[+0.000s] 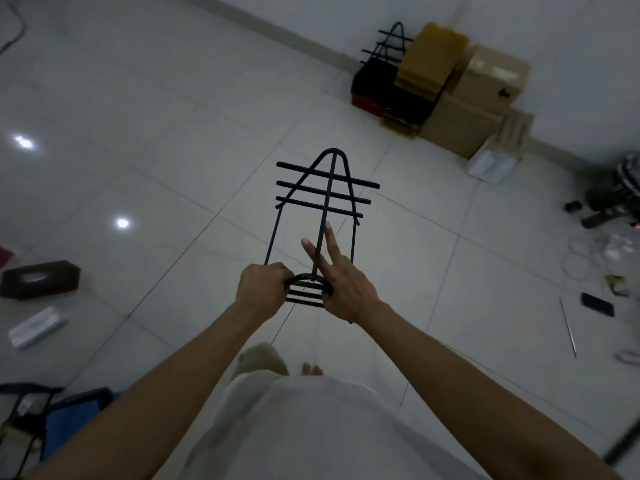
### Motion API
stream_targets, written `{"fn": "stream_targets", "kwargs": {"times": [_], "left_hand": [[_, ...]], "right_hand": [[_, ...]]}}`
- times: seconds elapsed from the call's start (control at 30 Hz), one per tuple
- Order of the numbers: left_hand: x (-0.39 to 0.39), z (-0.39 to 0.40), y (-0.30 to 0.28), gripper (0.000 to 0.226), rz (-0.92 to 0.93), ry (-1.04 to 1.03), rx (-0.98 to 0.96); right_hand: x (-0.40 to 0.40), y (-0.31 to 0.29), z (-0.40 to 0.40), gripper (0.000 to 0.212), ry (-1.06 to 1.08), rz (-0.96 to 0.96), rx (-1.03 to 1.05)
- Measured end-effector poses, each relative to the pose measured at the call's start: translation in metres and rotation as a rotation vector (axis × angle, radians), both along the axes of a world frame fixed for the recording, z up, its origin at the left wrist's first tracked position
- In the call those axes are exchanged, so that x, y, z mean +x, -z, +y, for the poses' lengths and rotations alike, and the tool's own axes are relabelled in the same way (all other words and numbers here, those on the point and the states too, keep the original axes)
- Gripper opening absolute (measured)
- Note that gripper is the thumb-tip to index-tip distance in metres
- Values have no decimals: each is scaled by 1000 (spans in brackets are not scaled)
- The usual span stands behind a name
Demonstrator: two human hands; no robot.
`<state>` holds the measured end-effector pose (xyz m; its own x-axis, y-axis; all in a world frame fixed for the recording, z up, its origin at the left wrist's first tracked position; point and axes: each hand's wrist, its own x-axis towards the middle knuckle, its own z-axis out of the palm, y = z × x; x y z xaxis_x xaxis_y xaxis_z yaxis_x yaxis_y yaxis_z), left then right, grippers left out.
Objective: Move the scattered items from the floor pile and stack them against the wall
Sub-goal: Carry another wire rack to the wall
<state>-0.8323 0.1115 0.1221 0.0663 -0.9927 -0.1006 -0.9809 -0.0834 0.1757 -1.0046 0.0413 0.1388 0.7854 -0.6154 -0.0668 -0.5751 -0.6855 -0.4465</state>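
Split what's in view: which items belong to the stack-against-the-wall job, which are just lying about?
Job:
- black metal wire rack, in the grip of left hand and right hand
- wall stack: second black wire rack, brown cardboard boxes

Lying about:
- dark brown tissue box
- black phone
- thin metal rod

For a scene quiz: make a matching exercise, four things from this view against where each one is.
Things:
1. black wire rack
2. cardboard boxes
3. brown tissue box
4. black phone

Places:
A. floor, far left
B. held in both hands, left hand and right hand
C. floor, far right
D. stacked against the wall

Pairs: 1-B, 2-D, 3-A, 4-C
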Motion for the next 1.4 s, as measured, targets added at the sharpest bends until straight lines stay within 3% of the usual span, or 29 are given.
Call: {"fn": "stream_targets", "kwargs": {"times": [0.33,0.9,1.4], "left_hand": [[7,-152,23,14,61,75,71],[78,-441,12,23,92,357,-60],[82,-704,0,13,51,133,-64]], "right_hand": [[2,16,-128,124,166,83,1],[61,7,-380,123,377,23,-42],[70,-12,-673,120,206,68,-95]]}}
